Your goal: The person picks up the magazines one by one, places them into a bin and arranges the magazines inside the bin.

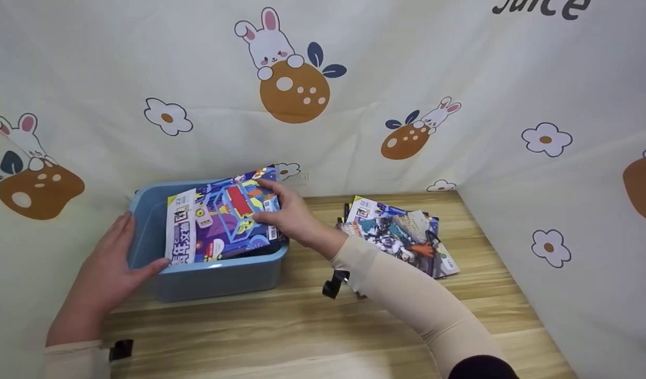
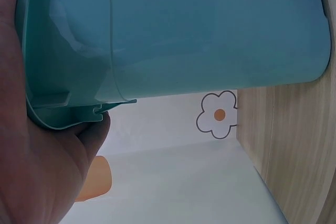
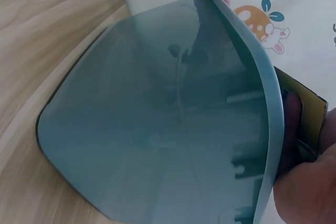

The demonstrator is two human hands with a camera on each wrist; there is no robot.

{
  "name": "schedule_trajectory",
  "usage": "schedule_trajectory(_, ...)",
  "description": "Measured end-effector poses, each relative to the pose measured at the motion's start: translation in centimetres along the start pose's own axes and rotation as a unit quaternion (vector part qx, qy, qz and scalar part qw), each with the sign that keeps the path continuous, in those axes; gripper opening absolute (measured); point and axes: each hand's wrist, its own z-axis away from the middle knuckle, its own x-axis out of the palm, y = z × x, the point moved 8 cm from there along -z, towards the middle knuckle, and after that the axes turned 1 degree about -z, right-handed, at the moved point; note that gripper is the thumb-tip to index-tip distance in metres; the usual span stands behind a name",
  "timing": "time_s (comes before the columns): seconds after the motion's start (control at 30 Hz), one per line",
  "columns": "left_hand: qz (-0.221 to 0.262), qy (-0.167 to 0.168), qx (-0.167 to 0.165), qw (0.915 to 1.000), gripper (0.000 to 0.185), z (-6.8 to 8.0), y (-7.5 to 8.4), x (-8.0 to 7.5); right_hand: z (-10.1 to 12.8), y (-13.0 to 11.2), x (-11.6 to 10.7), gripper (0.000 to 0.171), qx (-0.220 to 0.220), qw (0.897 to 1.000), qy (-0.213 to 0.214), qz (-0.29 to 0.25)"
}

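A blue plastic bin [image 1: 223, 278] stands on the wooden table at the left, against the back curtain. My left hand [image 1: 104, 266] grips its left rim, thumb on the front corner; the left wrist view shows the fingers under the lip of the bin [image 2: 184, 35]. My right hand [image 1: 294, 218] holds a colourful magazine [image 1: 218, 223] by its right edge, thumb and fingers spread over the cover. This magazine lies tilted in the bin's mouth, its right side higher than the rim. In the right wrist view its edge [image 3: 310, 103] sticks up behind the bin wall.
A loose pile of magazines [image 1: 391, 242] lies on the table [image 1: 323, 337] to the right of the bin, partly behind my right forearm. A printed curtain [image 1: 354, 152] with rabbits and flowers encloses the table at the back and sides.
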Motion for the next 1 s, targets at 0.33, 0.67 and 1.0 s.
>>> schedule_trajectory(0.33,0.003,-0.005,-0.007,1.0000,0.130,0.0,-0.2,0.2,-0.3,-0.3,1.9,0.077,0.017,1.000,0.004,-0.023)
schedule_trajectory(0.67,-0.001,-0.002,-0.005,1.0000,0.128,0.0,0.1,0.0,-0.6,-0.5,2.8,0.078,0.004,1.000,0.005,-0.020)
schedule_trajectory(1.0,0.002,-0.001,-0.005,1.0000,0.128,0.0,0.1,0.0,-0.8,-0.5,3.4,0.075,0.027,1.000,-0.004,0.000)
